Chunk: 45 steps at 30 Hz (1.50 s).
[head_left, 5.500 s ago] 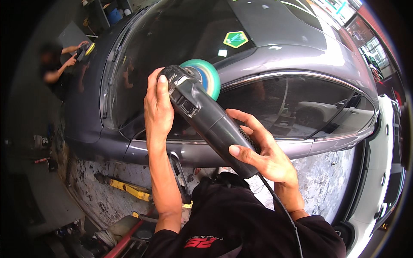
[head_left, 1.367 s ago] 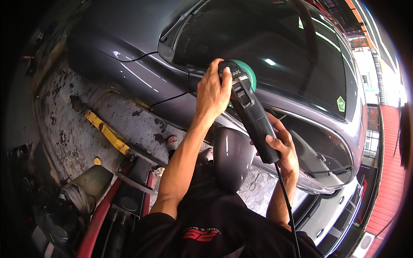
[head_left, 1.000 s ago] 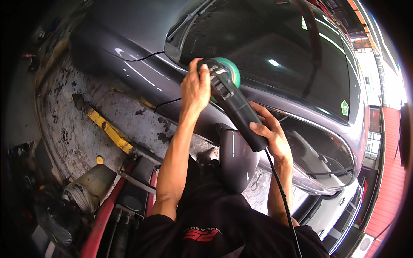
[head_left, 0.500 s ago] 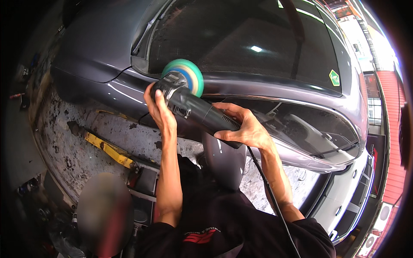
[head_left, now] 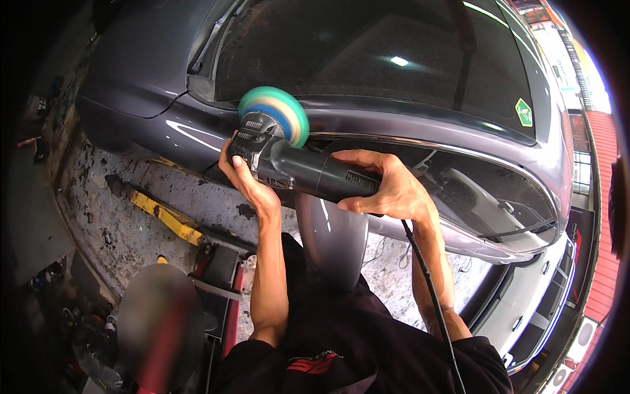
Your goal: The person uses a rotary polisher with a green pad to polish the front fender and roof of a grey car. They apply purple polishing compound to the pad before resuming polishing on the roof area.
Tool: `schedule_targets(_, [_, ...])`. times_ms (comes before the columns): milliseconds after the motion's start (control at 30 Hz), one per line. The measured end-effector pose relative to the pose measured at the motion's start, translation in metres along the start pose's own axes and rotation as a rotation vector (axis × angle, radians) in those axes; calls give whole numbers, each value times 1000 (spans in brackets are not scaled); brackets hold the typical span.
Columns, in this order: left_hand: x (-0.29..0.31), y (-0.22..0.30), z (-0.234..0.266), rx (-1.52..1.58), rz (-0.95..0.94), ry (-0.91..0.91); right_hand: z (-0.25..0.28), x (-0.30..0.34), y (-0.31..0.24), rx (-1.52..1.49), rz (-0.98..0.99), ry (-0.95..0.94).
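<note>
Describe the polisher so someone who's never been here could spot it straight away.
Start with the large dark grey car, then find its side mirror. Just above that mirror, the left hand and right hand hold a black, elongated polisher. Unlike the plain grey mirror beneath it, it carries a round pad ringed in green, cream and blue.

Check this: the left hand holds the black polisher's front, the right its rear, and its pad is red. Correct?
No, the pad is mainly green, not red, as the head view shows. The left hand holds the front of the polisher, the right hand its rear.
</note>
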<state>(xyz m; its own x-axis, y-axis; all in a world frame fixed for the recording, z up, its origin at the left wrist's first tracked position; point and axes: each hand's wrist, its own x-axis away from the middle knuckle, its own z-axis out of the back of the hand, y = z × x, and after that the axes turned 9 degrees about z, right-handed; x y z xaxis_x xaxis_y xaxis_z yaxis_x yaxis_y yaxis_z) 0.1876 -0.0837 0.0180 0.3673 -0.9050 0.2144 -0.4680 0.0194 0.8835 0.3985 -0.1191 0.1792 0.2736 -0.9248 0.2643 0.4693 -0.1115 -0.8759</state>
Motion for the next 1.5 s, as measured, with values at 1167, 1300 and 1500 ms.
schedule_targets(1167, [-32,41,3,-303,63,-40,-19,-7,-21,-92,-172,115])
schedule_targets(1300, [-31,49,-8,-331,57,-72,-15,3,-25,-129,-201,144])
schedule_targets(1500, [-18,58,-26,-308,60,-107,-8,20,-21,-155,-176,184])
